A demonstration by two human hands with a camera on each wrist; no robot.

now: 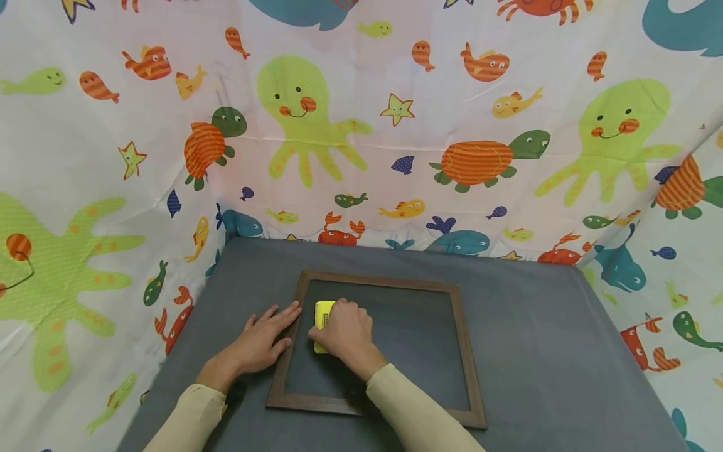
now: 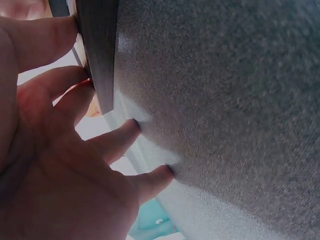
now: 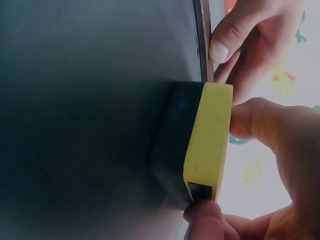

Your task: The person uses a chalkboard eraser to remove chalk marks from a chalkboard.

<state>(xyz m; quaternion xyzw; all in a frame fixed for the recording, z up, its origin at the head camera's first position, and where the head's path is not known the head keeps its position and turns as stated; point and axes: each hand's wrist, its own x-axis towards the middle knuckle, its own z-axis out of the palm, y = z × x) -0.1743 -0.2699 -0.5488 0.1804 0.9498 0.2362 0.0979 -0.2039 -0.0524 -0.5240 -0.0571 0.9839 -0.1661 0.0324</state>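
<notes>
A dark chalkboard (image 1: 395, 339) in a brown wooden frame (image 1: 465, 351) lies flat on a grey table (image 1: 536, 326). My right hand (image 1: 346, 333) grips a yellow eraser (image 1: 323, 314) with a dark felt pad (image 3: 172, 135) and presses it on the board near the frame's left side. In the right wrist view the yellow eraser (image 3: 210, 135) is pinched between thumb and fingers. My left hand (image 1: 265, 339) lies flat with straight fingers on the frame's left edge and the table. In the left wrist view its fingers (image 2: 125, 135) touch the grey cloth beside the frame (image 2: 97, 50).
A white curtain (image 1: 361, 125) printed with sea animals hangs behind and on both sides of the table. The grey table surface (image 1: 565, 376) stretches to the right of the board. The table's left edge (image 1: 175, 351) runs close to my left forearm.
</notes>
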